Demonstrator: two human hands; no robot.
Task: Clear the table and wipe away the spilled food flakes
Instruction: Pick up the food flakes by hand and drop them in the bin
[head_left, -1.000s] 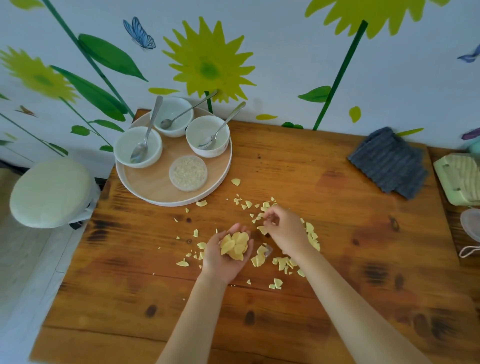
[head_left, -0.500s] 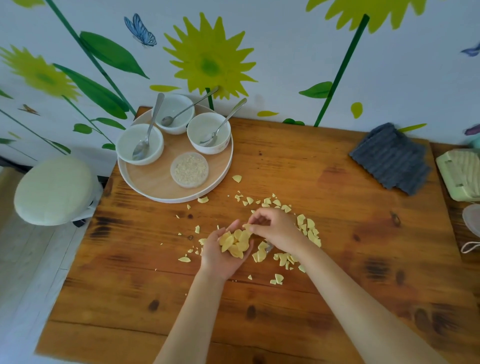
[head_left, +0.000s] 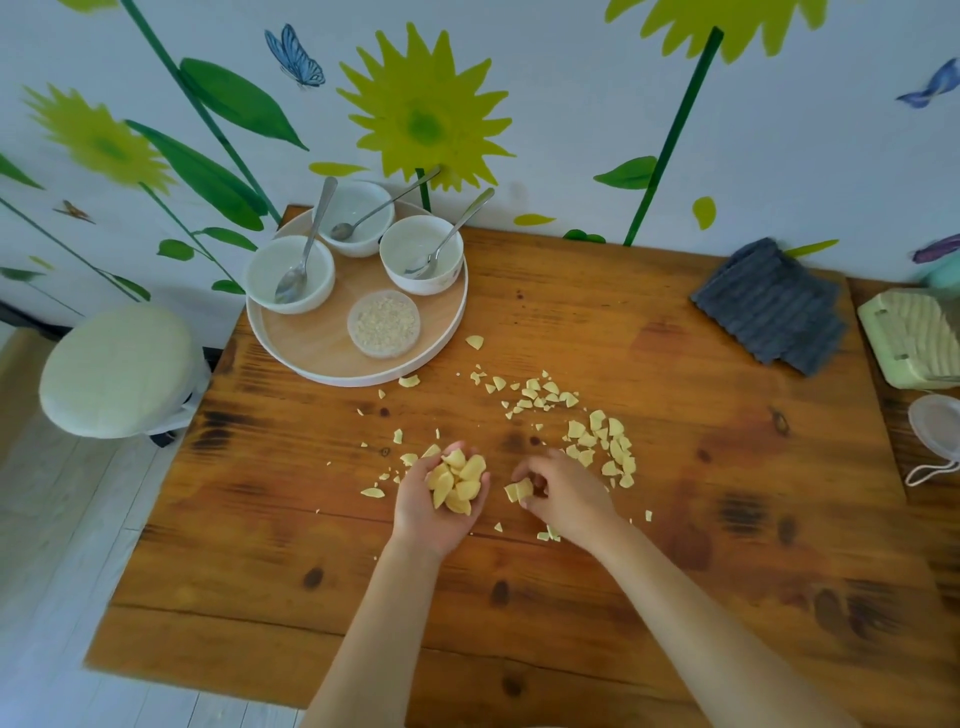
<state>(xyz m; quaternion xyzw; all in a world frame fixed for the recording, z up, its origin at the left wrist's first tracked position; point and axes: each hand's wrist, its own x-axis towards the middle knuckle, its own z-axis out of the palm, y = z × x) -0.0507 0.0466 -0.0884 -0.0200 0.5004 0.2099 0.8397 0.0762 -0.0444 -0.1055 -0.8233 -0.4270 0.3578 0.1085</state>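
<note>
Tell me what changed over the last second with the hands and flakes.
The right hand came back from the far flakes toward the left hand and now pinches flakes beside it. The left hand's cupped pile looks slightly fuller. Tray, bowls and grey cloth stayed put.

White wall painted with yellow-green flowers, leaves, blue butterflies; pale plank floor; round cream-cushioned stool left of knotty wooden table.

Table: flakes, tray, cloth.
</note>
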